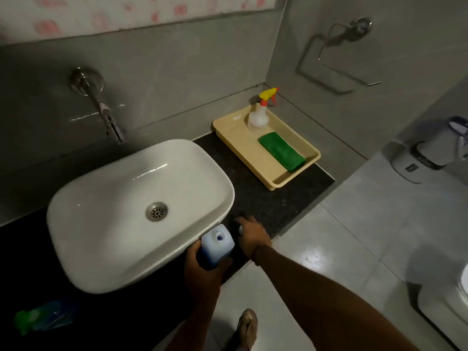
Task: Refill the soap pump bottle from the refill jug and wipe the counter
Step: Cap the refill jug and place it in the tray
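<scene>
Head view: left hand point(202, 271) grips the uncapped blue bottle point(217, 245) at the near counter point(266, 198) edge, just right of the sink point(114, 198). Right hand point(253, 236) lies beside the bottle; its grip cannot be determined. Green cloth point(282, 152) lies in the far-right tray point(238, 138).

Two forearms show, uncovered from the bottom edge of the frame up to the left hand point(202, 272) and the right hand point(253, 236). A thin reddish-brown thread band point(254, 253) circles the right wrist. Lower down, one foot wears a flat slipper point(247, 325) with a dull bronze sheen.
</scene>
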The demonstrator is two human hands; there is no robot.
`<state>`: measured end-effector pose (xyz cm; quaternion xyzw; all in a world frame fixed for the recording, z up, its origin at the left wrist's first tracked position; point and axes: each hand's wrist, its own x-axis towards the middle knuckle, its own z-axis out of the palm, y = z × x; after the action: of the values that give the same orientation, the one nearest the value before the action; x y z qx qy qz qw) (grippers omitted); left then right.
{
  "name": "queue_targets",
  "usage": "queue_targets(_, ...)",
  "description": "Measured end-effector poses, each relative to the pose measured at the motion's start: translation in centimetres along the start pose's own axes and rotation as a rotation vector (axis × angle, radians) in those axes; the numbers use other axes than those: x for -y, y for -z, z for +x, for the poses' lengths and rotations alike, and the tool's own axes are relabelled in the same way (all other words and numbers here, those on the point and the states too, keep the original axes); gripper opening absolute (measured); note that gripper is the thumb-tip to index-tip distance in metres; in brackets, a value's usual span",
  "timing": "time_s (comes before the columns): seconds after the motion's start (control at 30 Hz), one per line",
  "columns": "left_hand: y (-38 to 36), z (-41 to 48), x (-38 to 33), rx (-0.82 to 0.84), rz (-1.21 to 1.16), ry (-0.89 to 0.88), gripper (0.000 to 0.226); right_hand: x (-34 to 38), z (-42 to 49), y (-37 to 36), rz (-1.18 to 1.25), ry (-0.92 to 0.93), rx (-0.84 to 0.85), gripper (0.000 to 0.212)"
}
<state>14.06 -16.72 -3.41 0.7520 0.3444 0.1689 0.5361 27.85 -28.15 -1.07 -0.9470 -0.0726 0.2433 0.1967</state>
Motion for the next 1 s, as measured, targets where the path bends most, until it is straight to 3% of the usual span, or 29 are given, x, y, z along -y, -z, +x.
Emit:
queue_targets(0.13, -1.1, 0.3, 0.4, -0.072, 0.086, -0.062, 0.093, -0.1, 2.1, 0.2, -0.110, 0.025, 0.075, 0.035)
queue_targets(0.33, -0.5, 0.3, -1.0, 0.006, 0.041, -0.068, 0.071, 0.4, -0.1, 5.0, 0.103, 0.004, -0.070, 0.032)
queue_targets(0.47, 1.3, -0.9, -4.1, 0.110, -0.051, -0.092, 0.065, 3.1, -4.5, 12.8, 0.132, 0.195, -0.154, 0.032)
queue_targets(0.6, 4.4, -0.7, -8.1, 0.190, -0.098, -0.082, 0.069, 7.9, -11.3, 20.0, 0.047, 0.491, -0.095, 0.036)
queue_targets(0.73, 8.4, -0.7, -11.9, 0.195, -0.104, -0.184, 0.070, 13.7, -17.6, 22.7, -0.146, 0.659, -0.067, 0.035)
queue_targets(1.0, 14.3, -1.7, -15.9, 0.204, -0.087, -0.243, 0.067, 19.9, -23.0, 22.6, -0.413, 0.678, -0.104, 0.035)
